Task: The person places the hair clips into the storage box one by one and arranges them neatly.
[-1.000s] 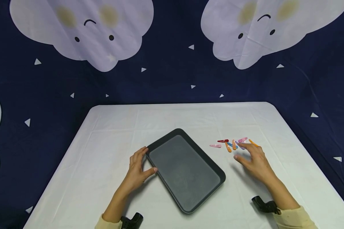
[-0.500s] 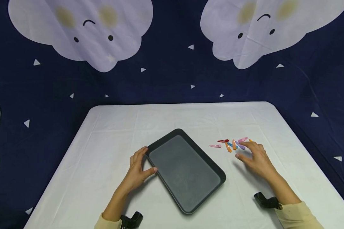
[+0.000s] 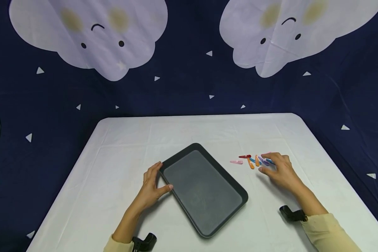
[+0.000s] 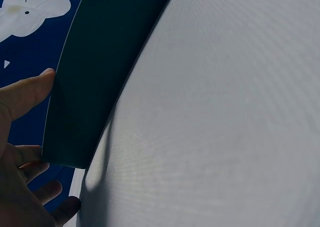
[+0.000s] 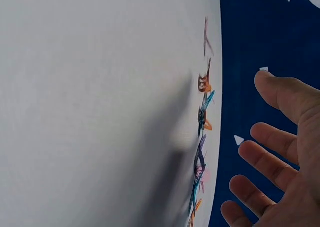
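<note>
A dark grey baking tray (image 3: 204,189) lies turned at an angle on the white table. At its left corner rests my left hand (image 3: 151,189), the thumb touching the long side and the fingertips by the corner. Bent lightly over the right end of a row of hair clips is my right hand (image 3: 280,171); nothing shows between its fingers in the right wrist view. The row has a pink clip (image 3: 236,162), a red clip (image 3: 244,156), an orange clip (image 3: 251,163) and a purple clip (image 3: 263,161). The hand partly covers a blue clip (image 3: 270,161) and others.
A white cloth covers the table (image 3: 132,140). Behind it hangs a dark blue curtain (image 3: 189,87) with clouds and small white triangles. Black wrist cameras (image 3: 291,213) sit at both sleeves.
My right hand has shifted a little farther from me over the clips. It now hides the orange clip at the right end, and a blue clip shows beside its fingers. The left hand stays put.
</note>
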Tool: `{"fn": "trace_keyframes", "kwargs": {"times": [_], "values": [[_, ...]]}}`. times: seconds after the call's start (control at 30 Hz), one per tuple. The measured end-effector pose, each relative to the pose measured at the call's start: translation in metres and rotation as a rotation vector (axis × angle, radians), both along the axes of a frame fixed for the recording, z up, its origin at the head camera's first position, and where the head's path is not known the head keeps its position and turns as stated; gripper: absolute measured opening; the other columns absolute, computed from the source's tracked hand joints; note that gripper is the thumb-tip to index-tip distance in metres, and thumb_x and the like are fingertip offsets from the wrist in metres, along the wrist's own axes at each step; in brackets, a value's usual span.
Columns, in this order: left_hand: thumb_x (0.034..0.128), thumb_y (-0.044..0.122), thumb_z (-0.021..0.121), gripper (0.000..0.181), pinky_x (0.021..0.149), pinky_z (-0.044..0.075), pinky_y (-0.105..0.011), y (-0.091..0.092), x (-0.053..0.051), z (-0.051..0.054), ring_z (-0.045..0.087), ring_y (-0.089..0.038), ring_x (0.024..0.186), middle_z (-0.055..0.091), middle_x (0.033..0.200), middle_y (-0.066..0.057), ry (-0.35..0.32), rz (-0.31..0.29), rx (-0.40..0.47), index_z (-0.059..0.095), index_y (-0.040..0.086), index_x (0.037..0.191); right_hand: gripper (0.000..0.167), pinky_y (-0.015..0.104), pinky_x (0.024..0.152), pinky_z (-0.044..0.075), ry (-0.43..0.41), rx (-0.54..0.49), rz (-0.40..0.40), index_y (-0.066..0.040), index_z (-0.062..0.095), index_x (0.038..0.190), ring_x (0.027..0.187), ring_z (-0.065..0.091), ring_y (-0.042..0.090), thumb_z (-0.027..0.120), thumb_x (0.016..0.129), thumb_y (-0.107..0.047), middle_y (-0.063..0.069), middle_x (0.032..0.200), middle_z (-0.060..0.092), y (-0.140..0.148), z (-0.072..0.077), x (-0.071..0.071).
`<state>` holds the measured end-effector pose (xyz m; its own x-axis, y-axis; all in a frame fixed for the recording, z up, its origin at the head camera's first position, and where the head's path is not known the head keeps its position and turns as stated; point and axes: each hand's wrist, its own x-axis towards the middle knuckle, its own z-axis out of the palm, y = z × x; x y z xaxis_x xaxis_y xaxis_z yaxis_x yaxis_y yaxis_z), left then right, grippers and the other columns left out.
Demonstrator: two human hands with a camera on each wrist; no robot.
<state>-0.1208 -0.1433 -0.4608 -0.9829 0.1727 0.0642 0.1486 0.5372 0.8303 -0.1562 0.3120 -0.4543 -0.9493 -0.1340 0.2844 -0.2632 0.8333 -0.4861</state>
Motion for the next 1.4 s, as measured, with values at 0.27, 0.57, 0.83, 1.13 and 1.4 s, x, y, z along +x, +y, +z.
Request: {"fn": "trace_keyframes", "kwargs": {"times": [0.27, 0.57, 0.83, 1.13, 1.4], "values": [[0.0771, 0.024, 0.077, 0.090, 0.107, 0.024, -0.062, -0.001, -0.001, 0.000, 0.017, -0.030, 0.138, 0.021, 0.155, -0.008, -0.031, -0.002, 0.002, 0.025, 0.008, 0.148, 0.049, 0.041, 0.080, 0.029, -0.009, 0.016, 0.016, -0.002, 0.060, 0.118, 0.100, 0.041, 0.036, 0.077, 0.076, -0.019, 0.021, 0.119, 0.056, 0.005, -0.005, -0.011], [0.0786, 0.029, 0.076, 0.093, 0.107, 0.023, -0.065, -0.002, -0.003, -0.001, 0.015, -0.032, 0.141, 0.018, 0.155, -0.011, -0.098, -0.001, -0.002, 0.020, 0.012, 0.150, 0.051, 0.043, 0.081, 0.029, -0.046, 0.052, 0.024, -0.003, 0.059, 0.121, 0.101, 0.041, 0.037, 0.076, 0.076, -0.019, 0.020, 0.121, 0.056, 0.009, -0.007, -0.020], [0.0783, 0.029, 0.076, 0.094, 0.107, 0.023, -0.065, -0.002, -0.001, 0.000, 0.015, -0.034, 0.141, 0.019, 0.154, -0.014, -0.109, 0.001, -0.007, 0.020, 0.012, 0.151, 0.053, 0.046, 0.082, 0.029, -0.085, 0.081, 0.047, -0.003, 0.057, 0.123, 0.103, 0.040, 0.037, 0.076, 0.076, -0.019, 0.019, 0.124, 0.055, 0.012, -0.006, -0.024], [0.0778, 0.030, 0.077, 0.095, 0.106, 0.022, -0.066, -0.002, -0.001, 0.001, 0.015, -0.036, 0.141, 0.019, 0.155, -0.014, -0.122, 0.002, -0.003, 0.019, 0.012, 0.151, 0.056, 0.054, 0.089, 0.028, -0.167, 0.095, 0.059, -0.006, 0.057, 0.125, 0.110, 0.038, 0.039, 0.076, 0.077, -0.027, 0.018, 0.129, 0.053, 0.015, -0.008, -0.029], [0.0781, 0.030, 0.077, 0.095, 0.106, 0.022, -0.066, -0.001, -0.001, 0.000, 0.015, -0.035, 0.141, 0.020, 0.154, -0.014, -0.111, -0.002, -0.001, 0.019, 0.011, 0.151, 0.054, 0.055, 0.090, 0.027, -0.193, 0.108, 0.067, -0.007, 0.057, 0.125, 0.112, 0.037, 0.040, 0.075, 0.078, -0.026, 0.017, 0.129, 0.052, 0.016, -0.009, -0.035]]}}
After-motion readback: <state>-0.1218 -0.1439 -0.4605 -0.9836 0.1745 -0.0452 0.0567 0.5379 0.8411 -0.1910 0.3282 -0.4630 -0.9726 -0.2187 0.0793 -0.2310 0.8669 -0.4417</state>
